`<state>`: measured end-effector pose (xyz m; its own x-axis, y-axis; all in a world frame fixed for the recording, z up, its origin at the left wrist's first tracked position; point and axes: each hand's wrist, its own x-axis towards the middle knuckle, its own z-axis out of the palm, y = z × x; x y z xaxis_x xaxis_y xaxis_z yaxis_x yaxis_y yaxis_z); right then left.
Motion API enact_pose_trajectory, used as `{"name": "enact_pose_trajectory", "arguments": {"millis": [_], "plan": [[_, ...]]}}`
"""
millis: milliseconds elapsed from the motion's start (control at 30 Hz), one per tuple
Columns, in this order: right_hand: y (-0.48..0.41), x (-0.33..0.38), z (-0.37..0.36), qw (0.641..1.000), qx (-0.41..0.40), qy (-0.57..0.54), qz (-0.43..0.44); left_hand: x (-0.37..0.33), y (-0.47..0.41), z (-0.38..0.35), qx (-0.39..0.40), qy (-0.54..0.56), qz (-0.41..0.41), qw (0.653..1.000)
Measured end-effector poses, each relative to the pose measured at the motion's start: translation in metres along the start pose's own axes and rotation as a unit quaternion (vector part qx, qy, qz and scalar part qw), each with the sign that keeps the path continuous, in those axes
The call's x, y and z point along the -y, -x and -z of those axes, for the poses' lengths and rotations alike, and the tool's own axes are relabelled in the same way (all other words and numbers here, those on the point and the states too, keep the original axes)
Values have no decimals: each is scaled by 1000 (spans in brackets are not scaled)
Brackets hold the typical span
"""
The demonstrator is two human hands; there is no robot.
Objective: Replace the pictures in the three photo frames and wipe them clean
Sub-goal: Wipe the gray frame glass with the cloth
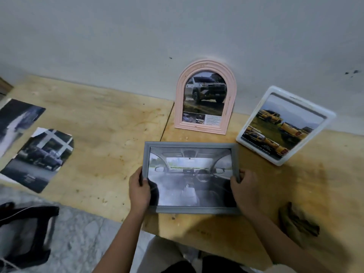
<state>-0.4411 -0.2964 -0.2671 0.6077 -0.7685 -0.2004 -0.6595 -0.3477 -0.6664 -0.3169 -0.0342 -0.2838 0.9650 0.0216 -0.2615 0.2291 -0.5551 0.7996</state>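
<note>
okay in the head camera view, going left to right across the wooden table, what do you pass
Loose dark waterfall print → loose arch-cut print of a dark pickup → grey rectangular frame held in both hands → white rounded-corner frame with yellow trucks → crumpled brown cloth.

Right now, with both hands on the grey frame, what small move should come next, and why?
Probably stand the grey frame upright on the table. The left hand and right hand hold it by its sides, a picture is already inside, and the pink frame and white frame already stand.
</note>
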Motion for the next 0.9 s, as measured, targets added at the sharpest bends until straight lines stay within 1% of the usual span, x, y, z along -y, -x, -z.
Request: {"name": "enact_pose_trajectory", "arguments": {"millis": [100, 167, 233, 300, 367, 433, 633, 833, 900], "plan": [[5, 30, -22, 998, 31, -11, 54, 0, -16, 36, -85, 44, 14, 995], [8, 54, -38, 995, 37, -17, 87, -4, -32, 61, -127, 60, -13, 990], [6, 83, -58, 993, 51, -24, 105, -5, -58, 86, -154, 66, -42, 985], [1, 115, -82, 991, 57, -28, 117, -5, -90, 109, -180, 78, -53, 979], [-6, 146, -106, 989, 25, -14, 146, -7, -125, 128, -191, 100, -65, 974], [-15, 180, -132, 988, -13, -6, 156, -7, -162, 147, -185, 113, -76, 973], [-42, 270, -195, 990, -76, -8, 115, -19, -267, 184, -164, 127, -95, 973], [-67, 299, -211, 981, -171, 16, 90, -55, -323, 176, -124, 142, -132, 973], [-73, 303, -209, 981, -184, 20, 57, -62, -335, 167, -105, 137, -139, 975]]}}
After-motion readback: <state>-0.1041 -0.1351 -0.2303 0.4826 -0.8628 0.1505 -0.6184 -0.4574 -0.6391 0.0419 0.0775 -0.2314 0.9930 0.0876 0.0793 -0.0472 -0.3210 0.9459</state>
